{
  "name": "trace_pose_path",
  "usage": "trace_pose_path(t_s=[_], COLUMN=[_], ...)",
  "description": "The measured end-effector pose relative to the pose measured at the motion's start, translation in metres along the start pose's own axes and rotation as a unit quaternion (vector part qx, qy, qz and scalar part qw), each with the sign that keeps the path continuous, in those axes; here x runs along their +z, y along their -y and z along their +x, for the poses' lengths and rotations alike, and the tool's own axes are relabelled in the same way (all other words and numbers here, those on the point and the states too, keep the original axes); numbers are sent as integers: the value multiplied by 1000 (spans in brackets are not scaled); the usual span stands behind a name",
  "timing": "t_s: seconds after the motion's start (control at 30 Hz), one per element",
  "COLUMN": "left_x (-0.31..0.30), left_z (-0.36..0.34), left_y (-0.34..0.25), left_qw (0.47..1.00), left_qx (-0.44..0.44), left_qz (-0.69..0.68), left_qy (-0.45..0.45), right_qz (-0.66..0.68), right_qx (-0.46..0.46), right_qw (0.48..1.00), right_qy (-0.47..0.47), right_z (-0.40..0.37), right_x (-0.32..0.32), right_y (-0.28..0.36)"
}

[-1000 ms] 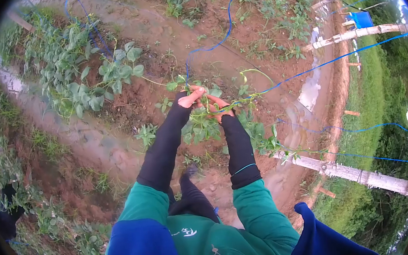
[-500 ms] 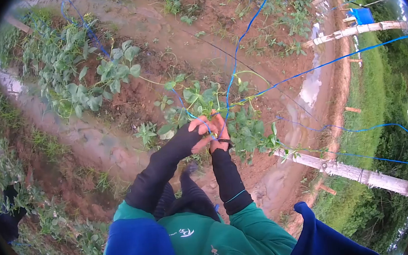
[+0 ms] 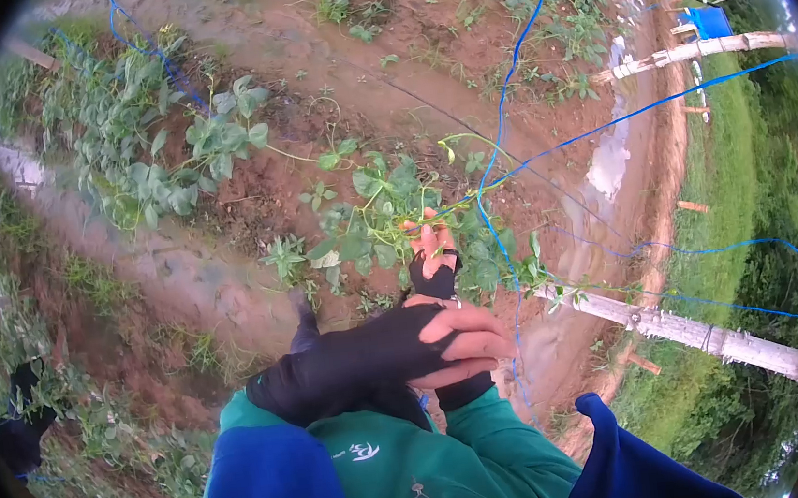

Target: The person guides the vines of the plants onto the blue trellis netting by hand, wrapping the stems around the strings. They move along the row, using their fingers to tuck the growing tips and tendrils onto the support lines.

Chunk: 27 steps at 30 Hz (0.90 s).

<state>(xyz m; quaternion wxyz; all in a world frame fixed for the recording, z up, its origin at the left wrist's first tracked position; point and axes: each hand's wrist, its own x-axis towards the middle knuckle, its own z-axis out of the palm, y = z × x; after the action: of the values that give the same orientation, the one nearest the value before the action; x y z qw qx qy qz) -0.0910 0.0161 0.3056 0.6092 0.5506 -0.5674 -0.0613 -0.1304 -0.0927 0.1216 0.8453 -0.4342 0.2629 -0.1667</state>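
Note:
My right hand (image 3: pixel 433 247), in a black fingerless sleeve, reaches up among the leaves of a climbing bean-like vine (image 3: pixel 384 202). Its thumb and fingers are closed on the vine's stem, where it meets a taut line of blue twine (image 3: pixel 563 142). Across my right forearm lies my left hand (image 3: pixel 467 341), also black-sleeved, its fingers bent and pointing right. A loose length of blue twine (image 3: pixel 499 122) comes down from the top and runs past its fingertips, which seem to pinch it. The left thumb is hidden.
Leafy plants (image 3: pixel 148 129) grow on the muddy bed to the left. A pale wooden pole (image 3: pixel 700 339) slants in at the lower right, with more poles (image 3: pixel 699 52) above. Puddled water (image 3: pixel 609 168) lies along the path.
My left hand has moved down and right from the vine, over my right forearm. The loose twine has shifted right, and its loop is gone from my right hand. My right hand stays at the vine.

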Motion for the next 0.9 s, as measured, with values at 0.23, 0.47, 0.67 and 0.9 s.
trace_pose_path(t_s=[0.23,0.47,0.67,0.9], left_x=[-28,-7,-2,20], left_z=[-42,-46,-45,-11], left_y=[107,126,113,76], left_qw=[907,840,986,977], left_qx=[-396,-472,-161,-74], left_qz=[91,-241,9,149], left_qy=[-110,-114,-43,-132], right_qz=[-180,-444,-64,-15], right_qx=[40,121,131,40], right_qw=[980,872,971,997], right_qy=[71,167,189,-57], right_z=[14,29,19,11], right_x=[0,-24,-9,-24], right_y=[24,40,50,13])
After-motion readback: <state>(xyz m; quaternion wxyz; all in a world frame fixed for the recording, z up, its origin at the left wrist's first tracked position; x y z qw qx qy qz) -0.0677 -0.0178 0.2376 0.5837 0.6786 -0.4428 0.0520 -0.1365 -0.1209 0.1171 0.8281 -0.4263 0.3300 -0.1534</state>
